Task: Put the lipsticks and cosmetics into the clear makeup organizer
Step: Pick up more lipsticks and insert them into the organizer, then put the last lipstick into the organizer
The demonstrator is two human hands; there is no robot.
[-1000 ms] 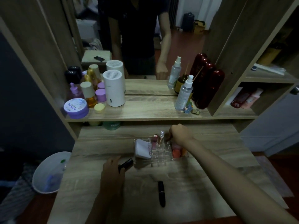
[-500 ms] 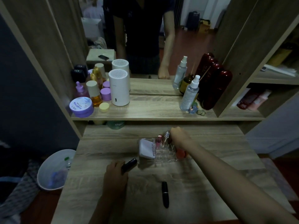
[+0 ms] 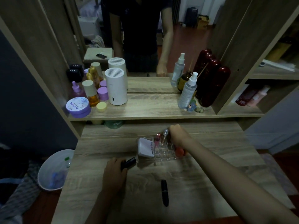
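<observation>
Two hands work over the wooden desk (image 3: 100, 199). The left hand (image 3: 114, 172), at about 7 o'clock from the organizer (image 3: 163, 151), is curled around a black lipstick (image 3: 128, 162); the fingers wrap its lower end and its top pokes out toward 2 o'clock, near the organizer's front left corner. The right hand (image 3: 178, 135) reaches in from 4 o'clock and sits over the organizer's back right part, knuckles up and fingers bent down into the compartments. Whether it grips anything there I cannot tell, since the fingertips are hidden behind the hand.

The organizer is clear and stands mid-desk. A white compact (image 3: 145, 147) leans in its left section. Just right of that, a pink lipstick (image 3: 157, 140) and a clear-capped tube (image 3: 165, 135) stand upright in the back slots, the tube just beside the right hand. An orange-red item (image 3: 179, 151) lies at the organizer's right end, under the right wrist.

A second black lipstick (image 3: 164, 192) lies flat on the desk at 6 o'clock from the organizer, well apart from both hands.

A bin (image 3: 53, 170) stands on the floor at 9 o'clock from the left hand.
</observation>
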